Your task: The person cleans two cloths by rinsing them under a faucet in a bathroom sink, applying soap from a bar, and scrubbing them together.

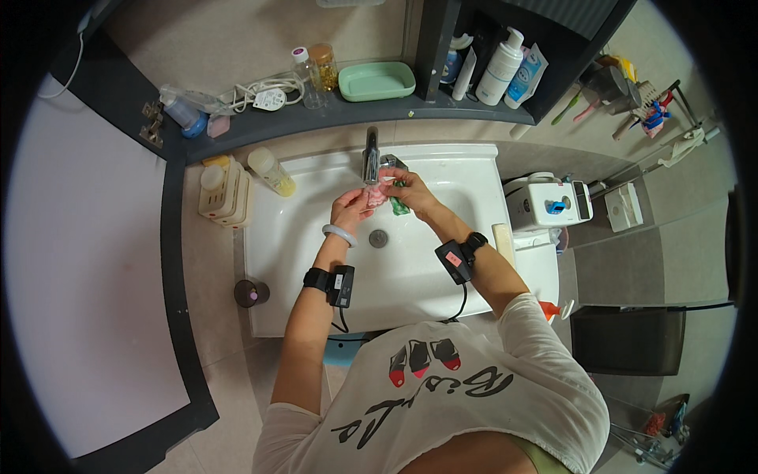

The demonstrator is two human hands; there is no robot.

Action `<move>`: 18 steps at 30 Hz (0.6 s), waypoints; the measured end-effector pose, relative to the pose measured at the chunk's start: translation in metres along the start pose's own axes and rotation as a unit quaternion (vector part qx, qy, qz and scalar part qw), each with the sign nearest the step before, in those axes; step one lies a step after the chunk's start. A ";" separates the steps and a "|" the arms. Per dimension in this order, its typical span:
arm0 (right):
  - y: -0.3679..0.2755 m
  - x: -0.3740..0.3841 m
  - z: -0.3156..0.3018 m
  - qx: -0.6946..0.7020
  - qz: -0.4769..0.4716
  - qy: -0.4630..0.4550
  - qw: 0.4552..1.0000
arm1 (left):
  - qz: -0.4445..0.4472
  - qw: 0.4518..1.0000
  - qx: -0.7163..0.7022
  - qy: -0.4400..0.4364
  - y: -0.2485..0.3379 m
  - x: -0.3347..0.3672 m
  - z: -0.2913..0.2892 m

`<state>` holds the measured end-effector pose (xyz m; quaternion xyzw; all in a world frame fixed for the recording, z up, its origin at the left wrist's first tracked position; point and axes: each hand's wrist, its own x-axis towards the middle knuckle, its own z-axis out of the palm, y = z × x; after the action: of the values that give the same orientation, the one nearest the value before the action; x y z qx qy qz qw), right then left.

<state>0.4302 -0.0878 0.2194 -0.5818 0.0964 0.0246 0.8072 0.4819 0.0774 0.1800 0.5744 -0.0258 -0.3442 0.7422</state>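
Note:
Both my hands are over the white sink (292,253), just below the chrome faucet (370,158). Between my fingers is a small pink-and-white patterned piece (375,197), soft-looking like cloth. My left hand (351,209) pinches it from the left, with a pale bangle on that wrist. From the right, my right hand (412,193) has its fingertips on the same piece. A crumpled green piece (399,207) hangs under the right fingers, and whether it is joined to the pink one I cannot tell. Below the hands lies the round drain (379,238).
A yellowish bottle (272,172) stands on the sink's left rear corner. The dark shelf (316,117) behind carries a green soap dish (377,82), jars and a coiled white cable. A white appliance (545,204) sits to the right, and a dark cup (251,293) at the left edge.

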 end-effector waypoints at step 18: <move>0.015 0.020 -0.002 -0.313 -0.048 -0.083 0.945 | 0.051 0.996 0.020 0.076 0.002 0.023 -0.035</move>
<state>0.4476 -0.0866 0.2010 -0.8049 -0.0114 0.0633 0.5899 0.5155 0.0940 0.1614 0.6113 -0.0056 -0.2605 0.7472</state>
